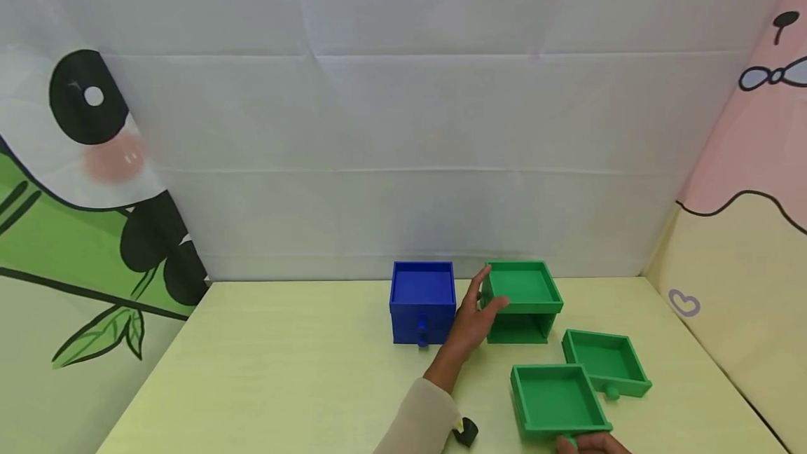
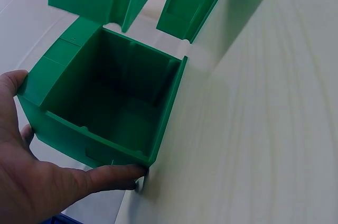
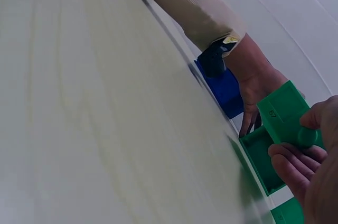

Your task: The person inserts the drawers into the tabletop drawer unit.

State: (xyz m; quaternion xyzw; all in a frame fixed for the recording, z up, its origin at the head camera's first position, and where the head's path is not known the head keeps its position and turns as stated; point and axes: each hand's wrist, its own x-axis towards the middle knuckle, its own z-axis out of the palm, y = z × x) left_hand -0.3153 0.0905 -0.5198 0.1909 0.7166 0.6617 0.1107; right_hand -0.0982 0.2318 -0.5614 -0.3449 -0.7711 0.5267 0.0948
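My left hand (image 1: 469, 328) grips a green drawer cabinet (image 1: 523, 286) by its left side, thumb and fingers spread around the wall. The cabinet's open front (image 2: 127, 86) shows a hollow inside in the left wrist view. In my right hand (image 3: 301, 166) is a loose green drawer (image 1: 560, 398), pinched by its round knob (image 3: 307, 136) and held in front of the cabinet. A second green drawer (image 1: 607, 356) rests on the table to the right, its knob facing me.
Left of the green cabinet stands a blue cabinet (image 1: 422, 286) with its drawer in place, close to my left hand. The pale table (image 1: 284, 356) ends at a white cloth wall (image 1: 403, 125) behind. Printed cloth (image 1: 744, 300) borders the right side.
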